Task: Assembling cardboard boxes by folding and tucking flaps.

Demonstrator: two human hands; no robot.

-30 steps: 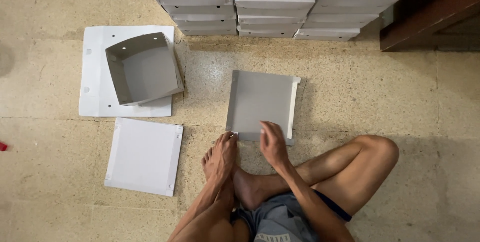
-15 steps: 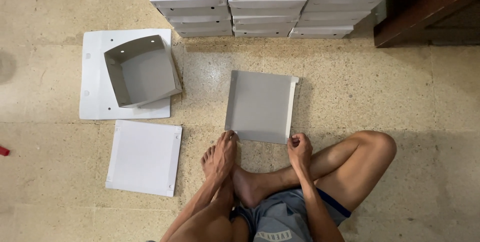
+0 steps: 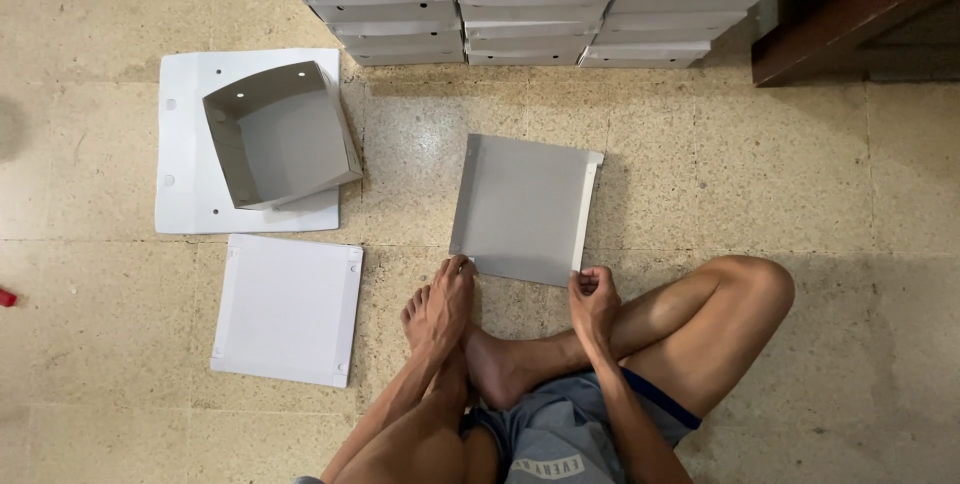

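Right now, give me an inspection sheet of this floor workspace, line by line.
Surface: speckled beige tiled floor, person seated cross-legged on it.
Job's things: grey cardboard sheet lying flat in front of the person, side flaps partly creased.
Hands: left hand fingertips on the sheet's near left corner; right hand pinching its near right corner.
Clutter: half-folded grey box resting on a white flat sheet; another white flat sheet nearer; small red object at the left edge.
Cables: nothing seen.
Surroundings: stacks of finished white boxes along the top; dark wooden furniture at upper right.
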